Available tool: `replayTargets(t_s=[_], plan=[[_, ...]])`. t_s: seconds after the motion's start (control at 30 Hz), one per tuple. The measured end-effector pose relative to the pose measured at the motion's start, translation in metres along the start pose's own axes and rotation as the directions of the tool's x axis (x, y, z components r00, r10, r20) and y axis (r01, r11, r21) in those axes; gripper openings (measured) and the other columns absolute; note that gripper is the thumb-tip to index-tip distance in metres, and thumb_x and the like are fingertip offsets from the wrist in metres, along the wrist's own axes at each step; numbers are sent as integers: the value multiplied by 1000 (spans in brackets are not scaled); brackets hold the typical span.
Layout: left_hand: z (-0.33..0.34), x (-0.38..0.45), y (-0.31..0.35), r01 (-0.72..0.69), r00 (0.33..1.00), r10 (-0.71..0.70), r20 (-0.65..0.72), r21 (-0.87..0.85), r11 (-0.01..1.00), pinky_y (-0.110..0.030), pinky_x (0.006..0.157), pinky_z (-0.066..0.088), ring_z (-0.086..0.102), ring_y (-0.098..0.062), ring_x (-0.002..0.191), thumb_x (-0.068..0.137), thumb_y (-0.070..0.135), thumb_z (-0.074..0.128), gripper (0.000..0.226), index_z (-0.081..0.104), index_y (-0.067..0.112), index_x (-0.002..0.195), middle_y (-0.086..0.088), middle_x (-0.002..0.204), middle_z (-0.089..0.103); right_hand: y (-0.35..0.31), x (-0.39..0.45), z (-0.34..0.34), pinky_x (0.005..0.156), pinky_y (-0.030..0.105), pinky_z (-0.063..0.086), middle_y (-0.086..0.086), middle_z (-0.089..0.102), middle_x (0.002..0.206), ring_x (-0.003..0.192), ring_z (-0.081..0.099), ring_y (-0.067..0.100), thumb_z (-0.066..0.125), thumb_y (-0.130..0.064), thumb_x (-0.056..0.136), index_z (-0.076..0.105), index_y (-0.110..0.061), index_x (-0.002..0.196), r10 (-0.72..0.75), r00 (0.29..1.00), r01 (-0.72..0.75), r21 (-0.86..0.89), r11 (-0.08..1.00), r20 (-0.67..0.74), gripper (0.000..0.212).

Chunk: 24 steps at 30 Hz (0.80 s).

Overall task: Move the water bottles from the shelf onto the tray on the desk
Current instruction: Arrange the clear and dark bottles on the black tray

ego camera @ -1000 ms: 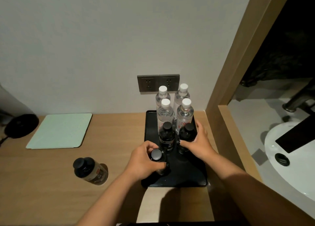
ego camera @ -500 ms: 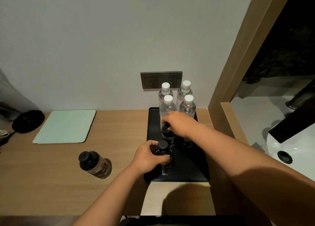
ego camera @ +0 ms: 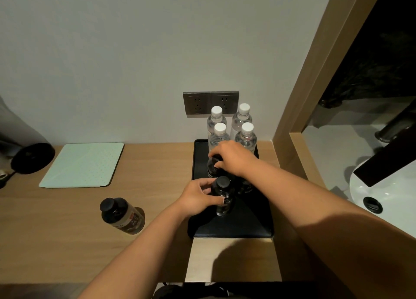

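While both hands work over the black tray (ego camera: pixel 258 230) at the right end of the wooden surface (ego camera: pixel 67 242), the left hand (ego camera: pixel 198 197) curls round the nearest dark-capped bottle (ego camera: pixel 222 195), which stands upright at the tray's middle. The right hand (ego camera: pixel 231 158) reaches across and closes its fingers over the top of a second dark bottle (ego camera: pixel 213 168) directly behind it; a third dark bottle (ego camera: pixel 246 186) shows partly under the right wrist. Four clear white-capped bottles (ego camera: pixel 219 133) stand in two rows at the tray's far end, below the wall socket (ego camera: pixel 210 102). One more dark bottle (ego camera: pixel 121 215) stands alone on the surface to the left, well apart from the tray and not yet placed. A pale green mat (ego camera: pixel 83 164) lies further left.

Risk, as judged: the bottles are packed close, so a sideways nudge from either hand, or from the right forearm crossing low above them, could topple a neighbour into the clear rows. The grip on the cap alone gives little control over the base. Reaching for the stray bottle while the left hand holds its own could drag that one over.
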<state>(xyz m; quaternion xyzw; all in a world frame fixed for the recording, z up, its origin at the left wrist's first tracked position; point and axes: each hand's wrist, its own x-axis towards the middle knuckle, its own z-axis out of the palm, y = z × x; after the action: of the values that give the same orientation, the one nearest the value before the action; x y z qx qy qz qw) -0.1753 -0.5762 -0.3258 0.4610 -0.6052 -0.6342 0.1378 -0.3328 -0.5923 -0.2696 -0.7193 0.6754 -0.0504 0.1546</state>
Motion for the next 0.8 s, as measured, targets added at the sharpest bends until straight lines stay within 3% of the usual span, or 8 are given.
replayTargets(t_s=[0.1,0.23,0.33,0.43,0.6,0.73,0.8], plan=[[-4,-1,1,-20,997,19,71,18,1000,-7,82,48,60,-5,111,75,-5,74,52,62,15,121,1,119,67,-1,1,1,94,43,47,10,58,126,114,55,30,66,-20,84,59,-22,125,-1,1000,1,-4,1000,-7,41],[-7,-2,0,-51,993,46,105,49,998,-5,75,46,61,11,97,77,-5,71,50,60,15,122,4,116,67,0,-1,0,95,42,47,8,57,126,115,54,28,64,-21,86,58,-22,126,-11,1000,11,-2,1000,-7,40],[-6,-1,-6,-53,997,50,55,51,997,-10,86,47,60,3,107,75,-1,74,55,58,13,126,4,119,66,-1,-3,0,95,42,46,8,57,127,115,54,28,63,-21,87,58,-23,126,-7,1000,7,0,1000,-8,40],[-3,-2,-12,-71,997,72,-8,75,995,-27,102,44,59,-9,116,71,7,80,55,60,19,121,4,118,67,-3,-4,2,94,43,48,7,58,128,116,54,27,64,-21,86,58,-24,126,14,1000,-14,9,1000,-10,41],[-3,-9,-9,-106,992,114,-49,148,983,-13,87,42,55,-2,107,74,14,79,57,54,21,125,15,111,60,-8,-8,-1,101,41,43,6,50,140,128,46,26,65,-22,85,46,-24,138,67,997,-65,64,996,-26,56],[-23,-27,-9,-124,987,139,-83,161,979,-29,105,42,50,-9,123,80,15,74,61,49,20,135,8,129,56,-23,-19,-6,103,37,42,3,48,140,126,47,20,64,-20,85,39,-24,140,84,980,-49,194,980,-178,60],[-42,-43,-6,-155,974,175,-144,141,978,-18,99,42,49,-3,119,84,11,68,52,51,21,133,10,127,54,-33,-24,-8,99,36,47,1,52,133,118,52,16,65,-19,85,44,-24,136,105,962,-28,292,956,-250,55]])
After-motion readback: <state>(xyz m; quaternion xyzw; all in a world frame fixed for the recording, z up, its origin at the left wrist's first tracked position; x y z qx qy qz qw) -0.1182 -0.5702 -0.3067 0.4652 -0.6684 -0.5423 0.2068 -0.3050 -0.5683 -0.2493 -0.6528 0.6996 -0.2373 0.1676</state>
